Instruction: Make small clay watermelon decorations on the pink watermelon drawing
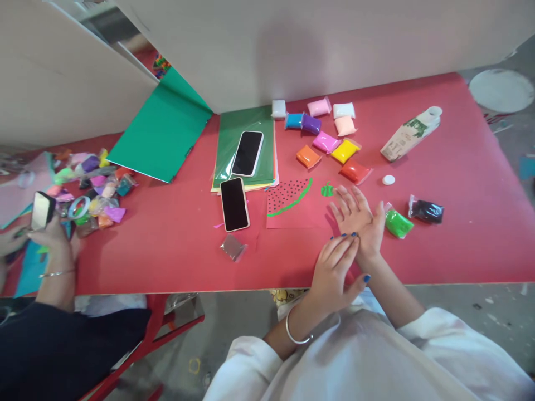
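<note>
Holds the right hand (361, 223) palm up above the red table (418, 250), with fingers slightly spread and thumb angled toward one o'clock. Lays the left hand (332, 267) palm down across the heel of that palm, with fingers nearly straight and close together, thumb jutting toward two o'clock. Cannot tell of any small thing pinned between fingertips and palm. Wears blue polish on the left nails (easy to spot against the red) and a silver bangle (288, 328) at the left wrist.

Counting the clock from the hands, with twelve toward the wall, has the pinkish-red sheet (309, 218) flat on the table at ten o'clock. Shows there a curved green strip (292, 207) below scattered black dots (288, 192), much like a melon slice, plus a striped green motif (327, 190) at eleven, near the right fingertips.

Has a green packet (398, 224) just beside the right hand between two and three, with a black packet (427, 211) beyond. Has a white cap (388, 180) at one, then a carton (412, 133) farther out; a red packet (354, 171) at twelve; a dark phone (234, 204) near ten; a grey-brown packet (233, 248) at nine. Far off at nine, includes a co-worker's hand (54, 234) around a phone-like object (42, 210).
</note>
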### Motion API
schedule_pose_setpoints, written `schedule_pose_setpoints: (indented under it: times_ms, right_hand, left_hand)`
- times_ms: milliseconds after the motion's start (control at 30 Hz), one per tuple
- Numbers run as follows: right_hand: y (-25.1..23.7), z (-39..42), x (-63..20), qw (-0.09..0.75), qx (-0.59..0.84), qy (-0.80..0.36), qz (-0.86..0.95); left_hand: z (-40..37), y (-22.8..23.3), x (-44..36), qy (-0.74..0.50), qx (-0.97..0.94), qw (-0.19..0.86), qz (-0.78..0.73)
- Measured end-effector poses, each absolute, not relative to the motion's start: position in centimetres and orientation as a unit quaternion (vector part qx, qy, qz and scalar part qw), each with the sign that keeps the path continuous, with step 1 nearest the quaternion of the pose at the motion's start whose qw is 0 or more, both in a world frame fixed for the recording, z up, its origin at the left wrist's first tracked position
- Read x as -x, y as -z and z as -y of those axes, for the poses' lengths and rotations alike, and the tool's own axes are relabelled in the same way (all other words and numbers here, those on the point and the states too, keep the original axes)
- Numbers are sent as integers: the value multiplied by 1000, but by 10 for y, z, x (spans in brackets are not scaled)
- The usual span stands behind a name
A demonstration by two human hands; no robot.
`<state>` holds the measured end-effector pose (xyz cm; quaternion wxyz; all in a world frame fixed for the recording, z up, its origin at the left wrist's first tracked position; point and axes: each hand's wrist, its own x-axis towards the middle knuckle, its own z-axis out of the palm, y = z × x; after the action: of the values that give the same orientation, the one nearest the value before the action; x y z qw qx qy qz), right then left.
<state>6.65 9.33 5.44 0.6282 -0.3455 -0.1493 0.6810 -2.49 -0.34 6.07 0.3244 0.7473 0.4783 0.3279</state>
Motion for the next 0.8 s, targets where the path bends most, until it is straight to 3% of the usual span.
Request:
schedule_pose_setpoints:
  times_ms: [267, 800]
  right_hand:
    - [-63, -88, -69, 645, 348, -663, 152]
    - [-66, -84, -72, 662, 372, -636, 138]
  left_hand:
    - [7, -64, 27, -305, -752, 332, -481]
    - [11, -70, 32, -265, -809, 247, -463]
